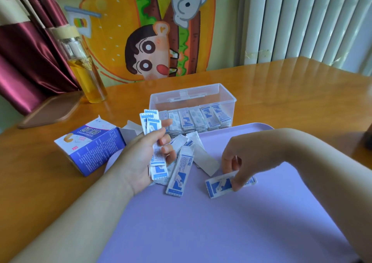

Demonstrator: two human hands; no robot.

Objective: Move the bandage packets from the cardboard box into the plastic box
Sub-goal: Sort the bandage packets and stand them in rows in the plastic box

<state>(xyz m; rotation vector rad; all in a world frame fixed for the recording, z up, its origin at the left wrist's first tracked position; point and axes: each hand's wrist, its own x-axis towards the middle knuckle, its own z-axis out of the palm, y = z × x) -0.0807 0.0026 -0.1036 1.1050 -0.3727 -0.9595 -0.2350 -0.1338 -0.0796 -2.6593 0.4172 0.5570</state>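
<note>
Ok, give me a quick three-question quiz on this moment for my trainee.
1. True or false: the plastic box already holds rows of bandage packets.
2. The right hand pinches: A) one packet lying on the purple tray; B) a lid; C) nothing.
3. Fill in: the open cardboard box lies to the ___ of the left hand, which grips a bundle of packets.
Key: 1 true; 2 A; 3 left.
</note>
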